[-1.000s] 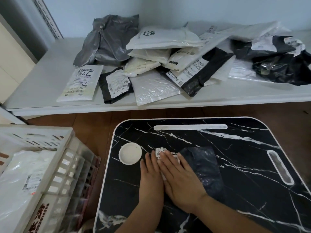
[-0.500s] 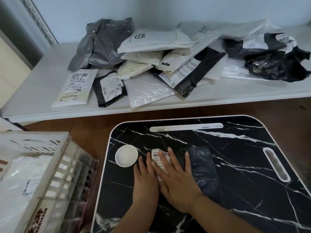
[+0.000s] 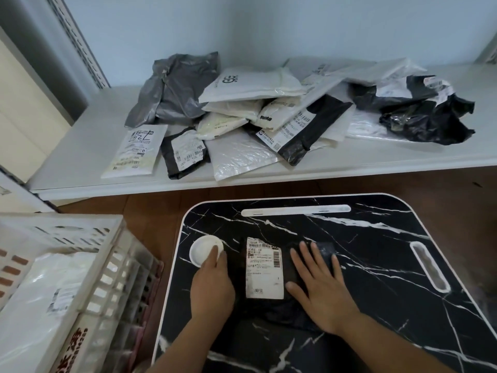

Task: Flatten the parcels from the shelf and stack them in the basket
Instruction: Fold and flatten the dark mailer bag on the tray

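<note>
A black parcel [image 3: 287, 308] with a white shipping label [image 3: 265, 269] lies flat on the black marble lap table [image 3: 376, 238]. My left hand [image 3: 212, 284] presses its left edge with straight fingers, fingertips near a round white recess [image 3: 201, 250]. My right hand [image 3: 320, 286] lies flat with spread fingers on the parcel's right side. The white shelf [image 3: 80, 146] behind holds a heap of several parcels: a grey one [image 3: 174, 87], white ones [image 3: 250, 84] and black ones [image 3: 427, 119]. The white slatted basket [image 3: 107, 265] at lower left holds a white parcel [image 3: 51, 289].
Brown wooden floor [image 3: 150, 211] shows between the shelf and the lap table. The table has a long slot [image 3: 295, 210] at its far edge and a handle slot [image 3: 430, 266] at the right. A metal upright [image 3: 78, 41] rises at the shelf's left.
My hands were together over the label; they have slid apart, left hand to the left edge and right hand to the right, uncovering the label. The parcel lies flatter.
</note>
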A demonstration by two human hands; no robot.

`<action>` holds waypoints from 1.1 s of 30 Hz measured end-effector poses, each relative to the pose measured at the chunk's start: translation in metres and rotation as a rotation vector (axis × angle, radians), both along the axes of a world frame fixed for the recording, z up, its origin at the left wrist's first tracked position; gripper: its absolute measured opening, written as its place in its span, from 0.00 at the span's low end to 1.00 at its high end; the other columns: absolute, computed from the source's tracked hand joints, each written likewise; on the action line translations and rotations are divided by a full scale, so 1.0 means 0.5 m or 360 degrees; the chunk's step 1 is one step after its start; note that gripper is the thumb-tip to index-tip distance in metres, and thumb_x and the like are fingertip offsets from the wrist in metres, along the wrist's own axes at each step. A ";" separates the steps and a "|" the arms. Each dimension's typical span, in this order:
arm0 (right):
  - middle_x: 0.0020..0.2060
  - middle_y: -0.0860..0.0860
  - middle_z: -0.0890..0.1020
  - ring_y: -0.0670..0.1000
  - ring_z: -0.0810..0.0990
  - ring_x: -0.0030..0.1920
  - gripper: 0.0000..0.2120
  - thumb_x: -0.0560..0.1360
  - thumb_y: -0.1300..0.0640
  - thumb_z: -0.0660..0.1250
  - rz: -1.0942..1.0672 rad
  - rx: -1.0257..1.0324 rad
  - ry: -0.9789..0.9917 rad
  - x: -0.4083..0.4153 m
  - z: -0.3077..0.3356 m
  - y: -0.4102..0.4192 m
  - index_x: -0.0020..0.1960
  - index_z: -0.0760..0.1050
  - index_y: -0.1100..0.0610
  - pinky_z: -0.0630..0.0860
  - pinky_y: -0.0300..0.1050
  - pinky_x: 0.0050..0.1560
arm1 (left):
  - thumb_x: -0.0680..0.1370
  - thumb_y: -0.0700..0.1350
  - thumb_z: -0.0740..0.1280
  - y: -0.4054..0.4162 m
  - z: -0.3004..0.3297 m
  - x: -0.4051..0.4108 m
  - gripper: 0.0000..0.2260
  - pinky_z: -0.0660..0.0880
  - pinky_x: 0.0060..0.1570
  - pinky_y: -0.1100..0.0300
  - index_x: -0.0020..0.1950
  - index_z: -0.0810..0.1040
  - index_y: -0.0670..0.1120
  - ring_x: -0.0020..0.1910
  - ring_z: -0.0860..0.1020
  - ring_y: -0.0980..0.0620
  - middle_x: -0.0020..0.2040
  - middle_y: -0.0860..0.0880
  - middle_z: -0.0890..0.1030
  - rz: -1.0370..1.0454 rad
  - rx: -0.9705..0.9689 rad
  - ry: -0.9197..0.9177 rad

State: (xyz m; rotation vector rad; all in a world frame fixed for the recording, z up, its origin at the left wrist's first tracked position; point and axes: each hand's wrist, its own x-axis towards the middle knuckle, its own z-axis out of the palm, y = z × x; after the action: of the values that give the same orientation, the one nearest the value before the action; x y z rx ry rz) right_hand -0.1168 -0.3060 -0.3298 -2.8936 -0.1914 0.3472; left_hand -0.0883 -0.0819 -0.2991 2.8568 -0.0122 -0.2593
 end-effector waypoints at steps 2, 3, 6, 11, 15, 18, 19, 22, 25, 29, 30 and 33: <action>0.79 0.50 0.49 0.48 0.40 0.77 0.36 0.77 0.30 0.32 -0.0092 -0.0113 -0.0097 -0.010 -0.005 -0.011 0.79 0.46 0.47 0.42 0.57 0.71 | 0.81 0.52 0.46 -0.009 0.001 -0.003 0.25 0.56 0.73 0.56 0.79 0.53 0.52 0.77 0.56 0.49 0.79 0.53 0.50 -0.0099 -0.0059 -0.0106; 0.77 0.53 0.58 0.51 0.48 0.77 0.32 0.80 0.34 0.38 -0.0114 -0.0108 -0.0072 -0.010 -0.004 -0.007 0.78 0.53 0.50 0.48 0.57 0.70 | 0.79 0.58 0.38 -0.018 -0.002 -0.007 0.27 0.49 0.75 0.55 0.79 0.47 0.55 0.78 0.48 0.51 0.79 0.55 0.45 -0.0214 -0.0055 -0.0106; 0.74 0.52 0.65 0.52 0.57 0.75 0.31 0.81 0.36 0.44 -0.0041 -0.0150 -0.0095 -0.008 -0.011 0.022 0.76 0.59 0.53 0.54 0.58 0.67 | 0.69 0.65 0.22 -0.045 -0.024 -0.014 0.33 0.34 0.74 0.50 0.73 0.30 0.58 0.76 0.32 0.51 0.75 0.57 0.31 -0.0471 0.0063 0.0004; 0.74 0.52 0.66 0.52 0.60 0.75 0.34 0.80 0.34 0.45 -0.0015 -0.0199 -0.0176 -0.007 -0.046 0.031 0.77 0.56 0.55 0.55 0.61 0.67 | 0.63 0.68 0.20 -0.052 -0.056 -0.019 0.34 0.33 0.73 0.46 0.69 0.23 0.60 0.75 0.31 0.53 0.72 0.53 0.28 -0.0410 0.0022 0.0170; 0.74 0.53 0.65 0.53 0.62 0.75 0.36 0.79 0.32 0.46 0.0045 -0.0222 -0.0217 -0.002 -0.052 0.024 0.77 0.55 0.56 0.56 0.64 0.67 | 0.63 0.69 0.19 -0.050 -0.061 -0.017 0.32 0.30 0.73 0.47 0.65 0.18 0.60 0.73 0.28 0.55 0.73 0.54 0.27 -0.0431 0.0060 0.0207; 0.74 0.54 0.65 0.55 0.63 0.74 0.40 0.77 0.29 0.47 0.0076 -0.0237 -0.0176 0.001 -0.050 0.019 0.76 0.57 0.58 0.56 0.66 0.66 | 0.62 0.69 0.17 -0.050 -0.065 -0.017 0.34 0.30 0.72 0.46 0.65 0.17 0.59 0.72 0.26 0.54 0.74 0.52 0.27 -0.0438 0.0110 0.0233; 0.74 0.55 0.65 0.56 0.63 0.74 0.42 0.76 0.28 0.48 0.0086 -0.0253 -0.0175 0.001 -0.052 0.016 0.75 0.59 0.59 0.57 0.66 0.66 | 0.61 0.69 0.17 -0.048 -0.065 -0.018 0.34 0.30 0.72 0.46 0.65 0.17 0.58 0.73 0.26 0.53 0.75 0.51 0.28 -0.0432 0.0118 0.0234; 0.73 0.57 0.67 0.57 0.63 0.74 0.46 0.73 0.24 0.48 0.0056 -0.0301 -0.0083 -0.006 -0.052 -0.006 0.72 0.67 0.61 0.57 0.67 0.65 | 0.61 0.70 0.18 -0.044 -0.059 -0.015 0.35 0.29 0.72 0.47 0.66 0.18 0.60 0.74 0.28 0.51 0.76 0.48 0.30 -0.0405 0.0145 0.0236; 0.75 0.58 0.62 0.55 0.56 0.76 0.49 0.71 0.22 0.43 -0.0004 -0.0316 -0.0030 -0.015 -0.028 -0.035 0.74 0.65 0.60 0.54 0.67 0.67 | 0.66 0.73 0.28 -0.039 -0.047 -0.011 0.37 0.33 0.74 0.50 0.73 0.28 0.60 0.76 0.34 0.50 0.79 0.48 0.37 -0.0368 0.0069 0.0259; 0.79 0.54 0.48 0.53 0.47 0.78 0.50 0.69 0.24 0.37 -0.0480 -0.0011 0.0062 -0.008 0.033 -0.048 0.78 0.51 0.57 0.50 0.53 0.75 | 0.75 0.69 0.53 -0.035 -0.016 -0.013 0.36 0.60 0.72 0.50 0.78 0.55 0.51 0.74 0.60 0.49 0.75 0.48 0.63 0.0190 -0.0406 0.0015; 0.76 0.55 0.57 0.54 0.55 0.75 0.45 0.71 0.26 0.45 -0.0715 0.0109 -0.0010 -0.007 0.045 -0.042 0.76 0.58 0.57 0.57 0.52 0.73 | 0.76 0.65 0.59 -0.041 -0.009 -0.015 0.34 0.66 0.68 0.50 0.76 0.59 0.48 0.70 0.65 0.48 0.72 0.46 0.66 0.0371 -0.0503 0.0012; 0.66 0.62 0.70 0.60 0.69 0.66 0.37 0.72 0.39 0.69 -0.1352 0.0614 -0.0034 0.011 0.063 -0.015 0.68 0.66 0.65 0.66 0.52 0.67 | 0.72 0.53 0.74 -0.064 0.010 -0.017 0.32 0.74 0.60 0.49 0.71 0.68 0.42 0.60 0.75 0.45 0.65 0.43 0.72 0.0888 -0.0962 0.0290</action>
State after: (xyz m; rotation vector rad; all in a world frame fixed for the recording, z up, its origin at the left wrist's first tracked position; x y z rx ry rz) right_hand -0.1114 -0.3135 -0.2984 -2.3205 0.8426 0.1001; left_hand -0.0969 -0.1140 -0.2941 2.1219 0.6191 -0.3252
